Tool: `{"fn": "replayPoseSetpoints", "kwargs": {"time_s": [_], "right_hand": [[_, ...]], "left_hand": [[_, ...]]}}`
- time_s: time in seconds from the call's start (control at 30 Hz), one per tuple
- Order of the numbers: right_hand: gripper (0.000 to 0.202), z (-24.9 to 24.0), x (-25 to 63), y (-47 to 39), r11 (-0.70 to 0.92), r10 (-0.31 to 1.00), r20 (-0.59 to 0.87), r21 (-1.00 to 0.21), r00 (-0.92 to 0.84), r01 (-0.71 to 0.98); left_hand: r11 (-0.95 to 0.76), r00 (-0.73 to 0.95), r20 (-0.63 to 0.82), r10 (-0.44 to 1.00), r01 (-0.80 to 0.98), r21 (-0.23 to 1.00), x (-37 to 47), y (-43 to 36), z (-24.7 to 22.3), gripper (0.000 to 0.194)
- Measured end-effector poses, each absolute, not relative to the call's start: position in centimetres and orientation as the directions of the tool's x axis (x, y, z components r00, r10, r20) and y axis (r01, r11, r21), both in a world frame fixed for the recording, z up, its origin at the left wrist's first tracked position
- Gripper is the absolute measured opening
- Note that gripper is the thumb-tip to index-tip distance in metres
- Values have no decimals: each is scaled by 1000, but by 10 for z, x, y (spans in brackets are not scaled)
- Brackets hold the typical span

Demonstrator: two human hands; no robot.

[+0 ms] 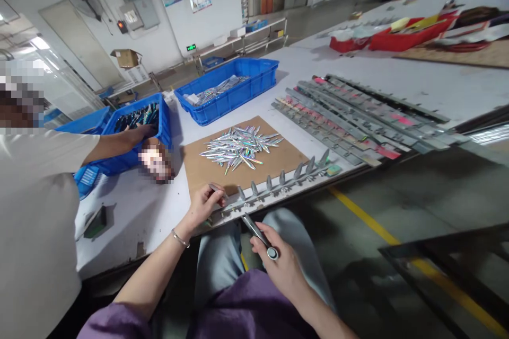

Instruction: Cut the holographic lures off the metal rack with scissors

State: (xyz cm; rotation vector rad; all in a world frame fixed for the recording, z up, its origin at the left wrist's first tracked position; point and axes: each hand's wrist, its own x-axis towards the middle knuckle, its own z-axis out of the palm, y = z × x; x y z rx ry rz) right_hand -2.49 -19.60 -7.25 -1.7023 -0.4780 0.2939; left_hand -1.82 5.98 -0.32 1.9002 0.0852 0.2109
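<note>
Table [397, 71] white, long. Co-worker [35, 212] at left, hand in blue bin [131, 132]. Cardboard sheet [278, 161] bears heap of shiny lures [238, 148]. Rack [278, 185] at table edge carries upright lures. Right hand [280, 259] over lap, closed round dark tool [256, 232]. Left hand [204, 204] at rack end, fingers pinching small lure [218, 188].
</note>
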Motion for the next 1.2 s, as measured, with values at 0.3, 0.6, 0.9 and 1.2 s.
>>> {"fn": "replayPoseSetpoints", "kwargs": {"time_s": [0.3, 0.6, 0.9, 1.2], "right_hand": [[37, -73, -31, -180, -193, 480, 150, -943, 864, 271], [42, -72, -32, -170, -32, 408, -10, -999, 913, 3], [60, -72, -40, -149, 212, 498, -151, -934, 854, -289], [34, -64, -22, -173, 12, 407, -28, -999, 913, -36]], "left_hand": [[-522, 982, 177, 65, -118, 845, -28, 52, 0, 42], [-693, 981, 141, -130, -192, 695, -16, 49, 17, 37], [-681, 972, 219, -80, -214, 700, -18, 43, 13, 33], [-689, 967, 247, -58, -218, 691, -22, 41, 6, 34]]}}
